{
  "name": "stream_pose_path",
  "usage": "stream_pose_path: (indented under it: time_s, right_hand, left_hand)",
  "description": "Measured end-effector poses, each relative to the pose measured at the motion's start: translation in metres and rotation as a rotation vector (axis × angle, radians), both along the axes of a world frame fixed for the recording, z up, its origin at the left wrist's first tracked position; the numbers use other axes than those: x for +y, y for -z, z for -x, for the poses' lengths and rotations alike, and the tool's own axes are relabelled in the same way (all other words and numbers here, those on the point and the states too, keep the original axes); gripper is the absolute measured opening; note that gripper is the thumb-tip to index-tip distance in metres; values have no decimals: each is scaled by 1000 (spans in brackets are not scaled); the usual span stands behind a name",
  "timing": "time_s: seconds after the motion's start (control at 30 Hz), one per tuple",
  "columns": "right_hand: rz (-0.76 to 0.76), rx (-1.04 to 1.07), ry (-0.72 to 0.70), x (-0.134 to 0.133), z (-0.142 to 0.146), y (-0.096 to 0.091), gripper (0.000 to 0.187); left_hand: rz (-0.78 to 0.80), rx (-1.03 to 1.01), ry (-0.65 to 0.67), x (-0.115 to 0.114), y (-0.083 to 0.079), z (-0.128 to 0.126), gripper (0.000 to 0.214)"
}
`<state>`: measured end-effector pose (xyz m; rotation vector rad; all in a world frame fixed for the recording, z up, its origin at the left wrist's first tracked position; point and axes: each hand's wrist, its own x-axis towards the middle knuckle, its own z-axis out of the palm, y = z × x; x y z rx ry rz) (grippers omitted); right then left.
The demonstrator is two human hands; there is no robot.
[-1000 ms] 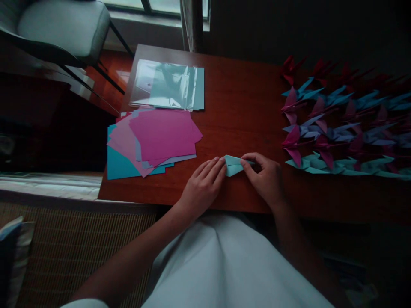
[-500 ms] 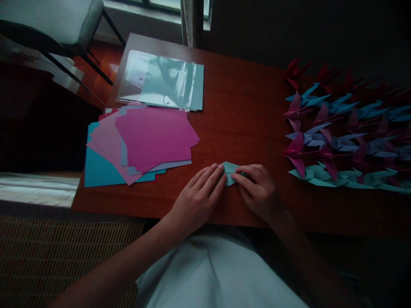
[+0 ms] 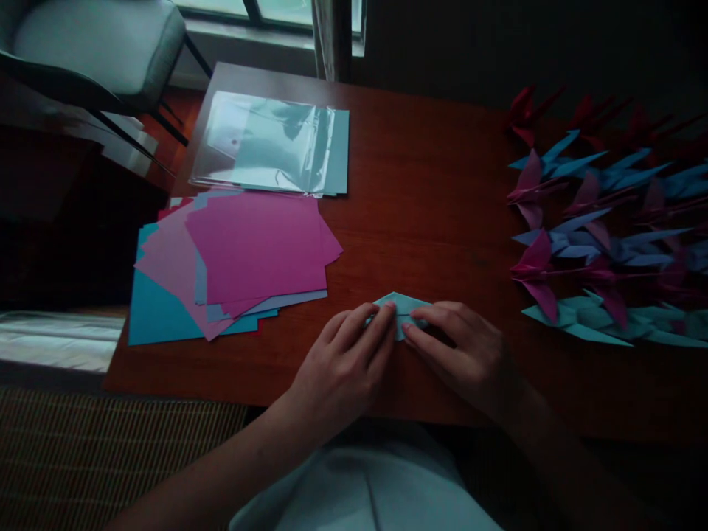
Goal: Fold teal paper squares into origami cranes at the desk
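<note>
A small piece of mint-green origami paper (image 3: 408,303), folded into a pointed shape with a crease line across it, lies on the table near its front edge. My left hand (image 3: 348,358) presses it down at the left, fingers held together over that side. From the right, my right hand (image 3: 470,350) grips the paper with thumb and fingertips close to the middle fold. Both hands cover the paper's side corners.
Fanned sheets of pink, lilac and blue paper (image 3: 259,247) lie left on the wooden table (image 3: 420,192). Behind them is a clear plastic packet (image 3: 271,144) of pale green sheets. Rows of folded paper cranes (image 3: 534,258) stand at the right. A chair (image 3: 99,44) stands beyond the table.
The camera view has shifted slightly, so the table and the cranes sit differently in it. Both hands stay on the mint-green paper, whose upper fold shows a little wider.
</note>
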<state>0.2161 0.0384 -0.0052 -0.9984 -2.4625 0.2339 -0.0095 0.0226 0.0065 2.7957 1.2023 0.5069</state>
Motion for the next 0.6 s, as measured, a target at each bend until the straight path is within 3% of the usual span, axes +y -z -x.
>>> stream_pose_path:
  time_s: [0.3, 0.6]
  right_hand:
    - [42, 30, -23, 1, 1, 0, 20]
    - [46, 52, 55, -3, 4, 1, 17]
  left_hand:
    - [21, -157, -7, 1, 5, 7, 34]
    - [84, -237, -33, -3, 7, 3, 30]
